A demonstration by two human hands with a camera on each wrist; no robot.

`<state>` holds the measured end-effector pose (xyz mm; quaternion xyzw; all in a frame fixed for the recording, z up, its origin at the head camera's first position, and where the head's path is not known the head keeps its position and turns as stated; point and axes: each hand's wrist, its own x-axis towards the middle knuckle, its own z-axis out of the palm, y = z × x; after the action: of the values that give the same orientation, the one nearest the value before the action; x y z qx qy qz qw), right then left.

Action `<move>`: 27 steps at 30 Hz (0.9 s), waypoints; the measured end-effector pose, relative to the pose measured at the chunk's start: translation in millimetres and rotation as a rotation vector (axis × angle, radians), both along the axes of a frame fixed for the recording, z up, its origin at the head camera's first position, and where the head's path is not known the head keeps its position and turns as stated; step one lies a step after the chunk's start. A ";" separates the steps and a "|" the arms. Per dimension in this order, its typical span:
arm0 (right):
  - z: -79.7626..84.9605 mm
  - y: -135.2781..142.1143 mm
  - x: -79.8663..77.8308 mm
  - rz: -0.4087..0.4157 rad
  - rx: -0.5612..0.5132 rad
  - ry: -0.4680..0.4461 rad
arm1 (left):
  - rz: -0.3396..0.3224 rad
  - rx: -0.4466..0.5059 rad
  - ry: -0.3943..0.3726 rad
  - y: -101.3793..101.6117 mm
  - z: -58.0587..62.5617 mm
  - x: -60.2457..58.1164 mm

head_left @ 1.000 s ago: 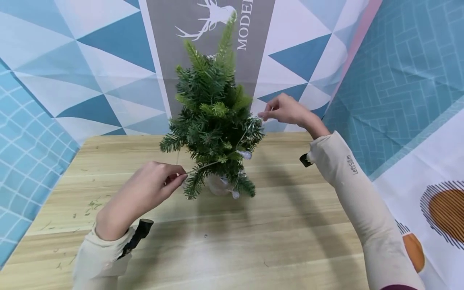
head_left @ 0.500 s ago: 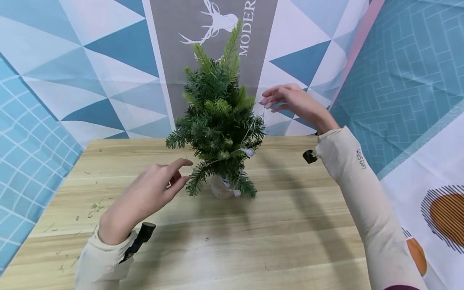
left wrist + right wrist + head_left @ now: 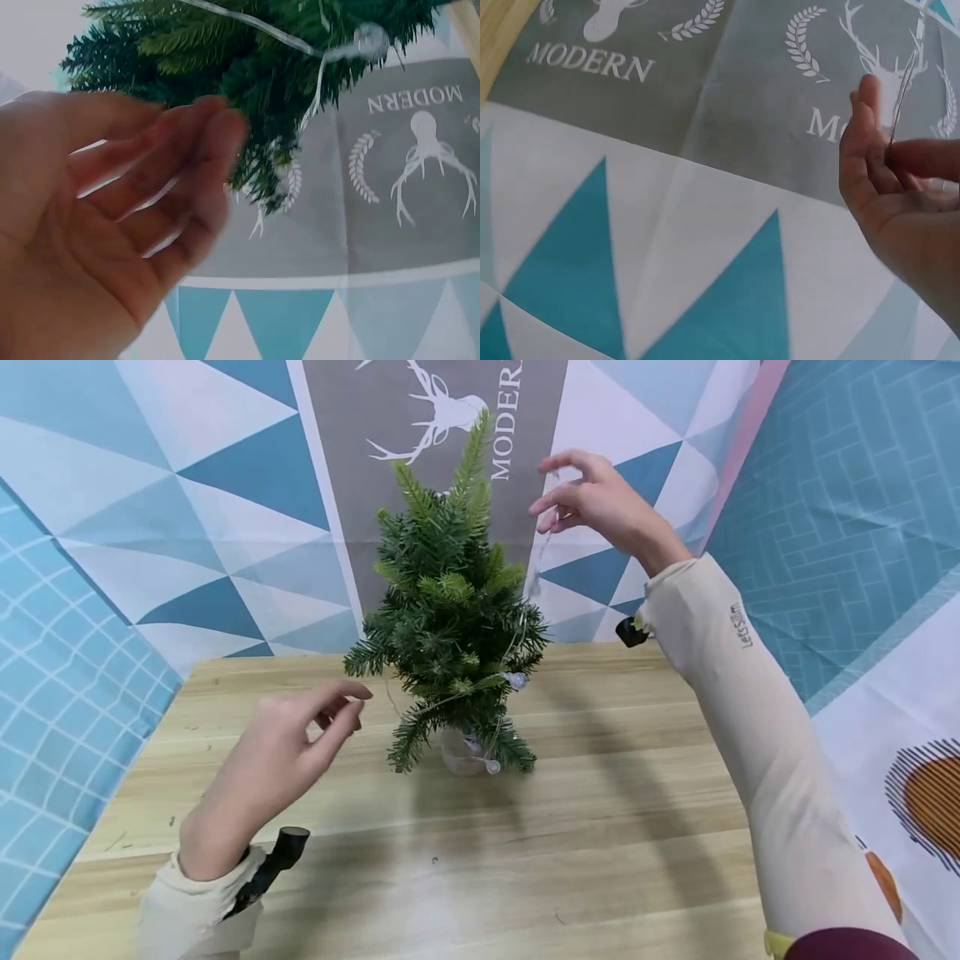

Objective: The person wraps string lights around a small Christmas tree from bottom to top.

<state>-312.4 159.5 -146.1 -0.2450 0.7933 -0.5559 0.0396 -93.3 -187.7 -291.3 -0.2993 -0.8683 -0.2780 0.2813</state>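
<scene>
A small artificial Christmas tree (image 3: 450,627) stands upright on the table in a pale pot (image 3: 459,753). Clear string lights (image 3: 515,680) wind round its lower right branches, with another bulb (image 3: 492,767) hanging by the pot. Raised to the right of the treetop, my right hand (image 3: 600,510) pinches the wire (image 3: 902,101) between thumb and fingers, and it runs from there down to the branches. My left hand (image 3: 273,756) hovers left of the lower branches with relaxed, bent fingers. In the left wrist view nothing shows between the fingers of that hand (image 3: 135,195).
The wooden table (image 3: 585,843) carries a few green needle scraps on its left side. Behind the tree hangs a patterned cloth (image 3: 255,502) with blue triangles and a grey deer panel. Blue tiled-pattern cloth (image 3: 67,735) borders the left.
My right hand has risen from beside the middle branches to near treetop height, drawing the wire upward. My left hand has let go of the wire and moved left from the tree.
</scene>
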 end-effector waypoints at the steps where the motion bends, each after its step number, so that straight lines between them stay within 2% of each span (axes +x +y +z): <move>1: 2.5 -3.6 -1.2 -0.011 0.014 0.022 | -0.004 0.011 0.039 -2.4 4.1 -0.9; 3: 8.0 -10.8 -3.1 -0.043 0.025 0.059 | -0.021 0.025 0.102 -6.5 15.7 -5.4; 6: 15.0 -22.6 -5.3 -0.075 0.040 0.100 | -0.031 0.038 0.167 -11.4 39.4 -17.7; 9: 19.9 -34.7 -6.4 -0.090 0.051 0.143 | -0.005 0.056 0.202 -15.4 66.2 -34.2; 13: 24.2 -48.2 -6.3 -0.100 0.011 0.161 | 0.069 0.074 0.199 -17.8 98.8 -61.7; 17: 26.4 -57.7 -5.7 -0.086 -0.080 0.121 | 0.118 0.067 0.132 -15.9 122.6 -92.9; 21: 26.4 -66.2 -4.9 -0.037 -0.197 0.051 | 0.114 0.060 -0.008 -10.0 137.4 -118.2; 23: 25.3 -70.8 -3.1 0.017 -0.254 0.011 | 0.099 0.066 -0.087 -6.1 141.8 -127.7; 27: 22.6 -79.1 2.9 0.185 -0.311 -0.031 | 0.040 0.094 -0.230 4.4 148.2 -142.8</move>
<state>-309.4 80.4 -123.5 -0.3116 0.6710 -0.6698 0.0644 -236.1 -183.3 -143.1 -0.2347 -0.8867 -0.3452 0.1989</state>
